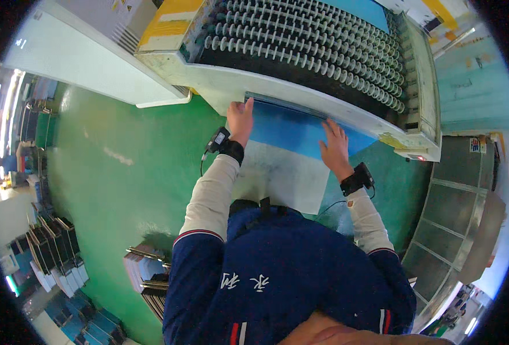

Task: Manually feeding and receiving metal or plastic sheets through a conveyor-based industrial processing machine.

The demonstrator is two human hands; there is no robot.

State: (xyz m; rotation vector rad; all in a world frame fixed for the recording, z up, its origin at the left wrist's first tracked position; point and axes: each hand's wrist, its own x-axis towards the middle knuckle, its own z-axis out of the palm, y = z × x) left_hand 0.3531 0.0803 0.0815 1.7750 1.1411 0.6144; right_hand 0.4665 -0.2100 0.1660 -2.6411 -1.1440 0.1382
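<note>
In front of me, against the front of the roller machine, is a blue sheet [286,127] with a thin dark panel [283,104] along its far edge. My left hand [240,122] is at the left end of the panel, thumb and fingers closed about its corner. Toward the right end, my right hand [336,150] rests with fingers stretched out and thumb apart, fingertips at the panel's edge. Below the blue sheet a smudged pale grey surface [283,175] reaches toward my waist. Both wrists wear black bands with small cabled devices.
The machine's bed holds rows of white disc rollers [300,49]. A grey framed metal cabinet [451,207] stands at the right. Racks of dark panels [53,244] stand at the left on the green floor [116,155], and another rack [151,273] is beside my left elbow.
</note>
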